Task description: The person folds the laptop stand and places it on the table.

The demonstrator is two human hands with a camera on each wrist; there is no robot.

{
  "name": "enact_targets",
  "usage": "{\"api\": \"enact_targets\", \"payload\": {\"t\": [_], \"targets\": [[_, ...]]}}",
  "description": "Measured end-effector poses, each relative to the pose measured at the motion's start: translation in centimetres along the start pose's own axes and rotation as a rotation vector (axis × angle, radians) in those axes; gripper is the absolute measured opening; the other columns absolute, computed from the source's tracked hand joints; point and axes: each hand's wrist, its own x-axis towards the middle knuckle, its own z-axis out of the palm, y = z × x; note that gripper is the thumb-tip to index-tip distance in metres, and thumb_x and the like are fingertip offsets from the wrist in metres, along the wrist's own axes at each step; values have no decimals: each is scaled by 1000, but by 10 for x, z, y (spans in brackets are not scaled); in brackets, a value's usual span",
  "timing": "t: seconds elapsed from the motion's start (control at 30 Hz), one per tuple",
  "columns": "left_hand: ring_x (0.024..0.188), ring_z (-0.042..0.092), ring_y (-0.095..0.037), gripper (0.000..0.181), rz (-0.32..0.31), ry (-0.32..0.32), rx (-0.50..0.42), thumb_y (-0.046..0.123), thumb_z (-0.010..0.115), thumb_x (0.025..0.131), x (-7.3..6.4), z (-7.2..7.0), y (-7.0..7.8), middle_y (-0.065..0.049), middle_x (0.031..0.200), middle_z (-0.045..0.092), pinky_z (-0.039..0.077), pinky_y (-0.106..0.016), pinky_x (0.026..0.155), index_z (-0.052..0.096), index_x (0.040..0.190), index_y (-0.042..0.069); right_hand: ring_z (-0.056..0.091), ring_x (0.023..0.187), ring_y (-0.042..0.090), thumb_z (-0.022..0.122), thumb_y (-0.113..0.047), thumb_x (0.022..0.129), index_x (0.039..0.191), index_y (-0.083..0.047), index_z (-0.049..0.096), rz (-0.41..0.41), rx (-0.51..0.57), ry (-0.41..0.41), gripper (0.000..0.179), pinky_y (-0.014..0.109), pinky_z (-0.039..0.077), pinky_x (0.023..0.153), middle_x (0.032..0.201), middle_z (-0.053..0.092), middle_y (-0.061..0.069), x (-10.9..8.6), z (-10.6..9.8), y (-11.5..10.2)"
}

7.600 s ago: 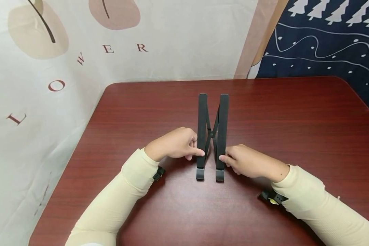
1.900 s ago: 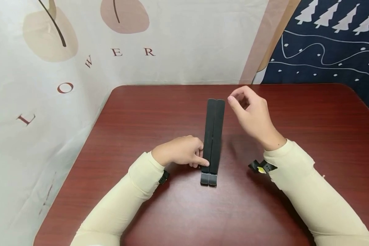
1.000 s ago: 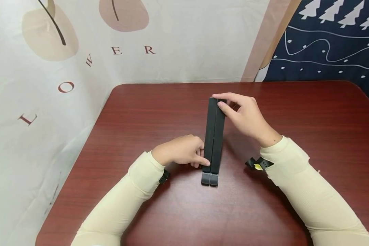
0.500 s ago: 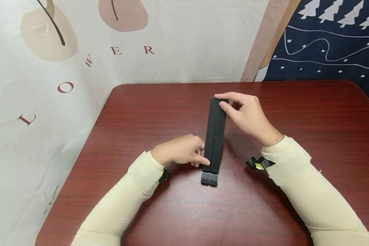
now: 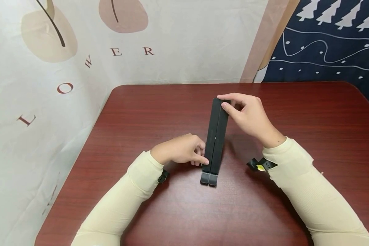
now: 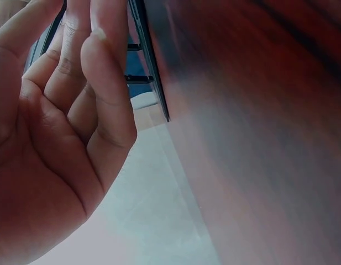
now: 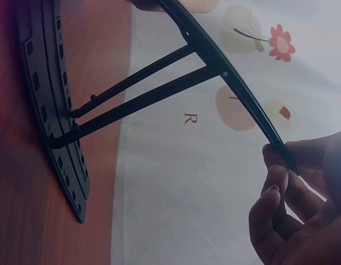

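A black folding laptop stand [image 5: 216, 136] stands in the middle of the table, its two long top bars side by side and almost touching. In the right wrist view, struts [image 7: 131, 99] join the raised top bars to slotted base bars [image 7: 54, 121] on the table. My left hand [image 5: 181, 150] grips the near part, thumb on top and fingers curled at the left side. At the far end, my right hand [image 5: 249, 114] pinches the raised tips between thumb and fingers. Two small hooked lips [image 5: 209, 178] sit at the near end. The left wrist view shows my left fingers [image 6: 109, 94] beside the stand.
The reddish-brown wooden table [image 5: 160, 112] surrounds the stand. Behind it hangs a pale printed cloth [image 5: 187, 41], with a dark blue tree-patterned cloth [image 5: 329, 51] at the right.
The spread, crossed bars have come together. My right hand left the near right side and took hold of the far end, which has since shifted slightly right. My left hand stays near the front.
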Motion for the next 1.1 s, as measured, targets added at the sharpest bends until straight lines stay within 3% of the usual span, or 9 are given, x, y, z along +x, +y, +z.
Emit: {"api": "enact_targets", "payload": {"t": [0.47, 1.1], "targets": [[60, 71, -15, 21, 27, -23, -38, 23, 75, 90, 0, -2, -4, -1, 65, 73, 52, -24, 59, 66, 75, 12, 45, 54, 15, 67, -12, 95, 120, -18, 73, 48, -13, -8, 26, 26, 34, 49, 63, 53, 1, -5, -5, -3], [62, 71, -18, 23, 0, -23, -38, 23, 74, 91, -3, -3, -5, -1, 68, 73, 50, -25, 63, 63, 73, 14, 45, 55, 16, 64, -12, 96, 119, -18, 72, 92, -55, 4, 25, 28, 36, 50, 61, 53, 4, -14, -13, -6]]}}
